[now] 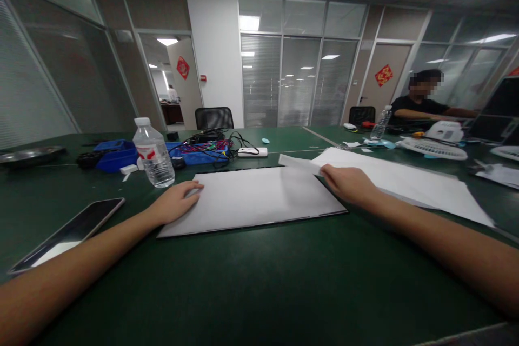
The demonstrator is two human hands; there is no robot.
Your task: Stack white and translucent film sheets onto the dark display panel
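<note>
A large sheet of white paper [247,200] lies flat on the green table, with thin dark edges showing along its borders. My left hand [176,203] rests on its left end, fingers stretched out. Over the paper's far right corner, my right hand [346,184] pinches a raised, bent piece of white paper [298,162]. Whether that piece belongs to the flat sheet or is separate, I cannot tell. More large white sheets [385,175] lie just beyond and to the right of my right hand.
A clear water bottle [153,154] stands close behind my left hand, and a tablet [73,232] lies left of it. Blue trays [117,157] and tangled cables sit farther back. At the far right, a person [421,98] sits near a white fan [444,135].
</note>
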